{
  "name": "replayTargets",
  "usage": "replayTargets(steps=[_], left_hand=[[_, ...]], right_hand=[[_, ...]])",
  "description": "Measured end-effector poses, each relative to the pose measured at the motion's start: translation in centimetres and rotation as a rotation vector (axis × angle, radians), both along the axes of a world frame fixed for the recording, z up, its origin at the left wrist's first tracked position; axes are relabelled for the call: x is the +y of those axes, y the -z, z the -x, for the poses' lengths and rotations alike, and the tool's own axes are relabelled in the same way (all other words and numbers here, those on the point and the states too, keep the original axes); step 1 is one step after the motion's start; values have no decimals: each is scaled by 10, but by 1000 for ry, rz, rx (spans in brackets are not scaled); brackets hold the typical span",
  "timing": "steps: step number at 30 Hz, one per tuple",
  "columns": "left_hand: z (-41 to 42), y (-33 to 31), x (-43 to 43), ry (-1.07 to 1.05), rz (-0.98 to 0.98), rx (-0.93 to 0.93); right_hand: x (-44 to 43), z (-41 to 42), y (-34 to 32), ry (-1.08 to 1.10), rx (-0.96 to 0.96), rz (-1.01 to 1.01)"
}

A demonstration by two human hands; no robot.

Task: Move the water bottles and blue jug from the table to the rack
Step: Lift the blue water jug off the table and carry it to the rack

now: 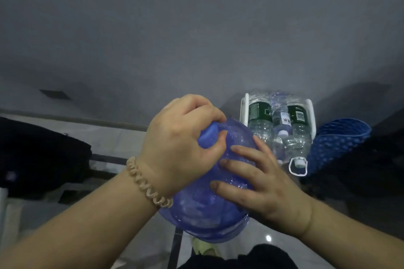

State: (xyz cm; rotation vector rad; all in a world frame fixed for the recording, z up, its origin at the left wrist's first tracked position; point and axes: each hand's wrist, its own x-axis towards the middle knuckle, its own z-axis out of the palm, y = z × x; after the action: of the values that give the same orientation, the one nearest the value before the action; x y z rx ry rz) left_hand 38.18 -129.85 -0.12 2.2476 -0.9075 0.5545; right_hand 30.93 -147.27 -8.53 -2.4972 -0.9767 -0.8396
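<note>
The blue jug [209, 207] is a large translucent water jug with a blue cap, held in the air at the centre of the view. My left hand [181, 142] is closed around its neck and cap. My right hand [260, 183] lies flat on the jug's right shoulder, fingers spread against it. Just behind the jug, a white rack [243, 107] holds several clear water bottles [279, 124], two with dark green labels and one with a white label. Another clear bottle [298, 160] with a white cap and white carry loop stands in front of the rack.
A blue perforated basket [341, 142] stands to the right of the rack against the grey wall. Dark bulky shapes lie at the far left [39, 155] and at the right edge. Below is a pale tiled floor with dark seams.
</note>
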Motion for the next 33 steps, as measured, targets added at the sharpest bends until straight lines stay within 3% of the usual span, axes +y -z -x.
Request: replayTargets(steps=[18, 33], left_hand=[[-188, 41, -57, -74, -35, 87], [-297, 90, -47, 124, -60, 125]], right_hand=[[-62, -200, 51, -29, -3, 7], [-43, -273, 96, 131, 75, 35]])
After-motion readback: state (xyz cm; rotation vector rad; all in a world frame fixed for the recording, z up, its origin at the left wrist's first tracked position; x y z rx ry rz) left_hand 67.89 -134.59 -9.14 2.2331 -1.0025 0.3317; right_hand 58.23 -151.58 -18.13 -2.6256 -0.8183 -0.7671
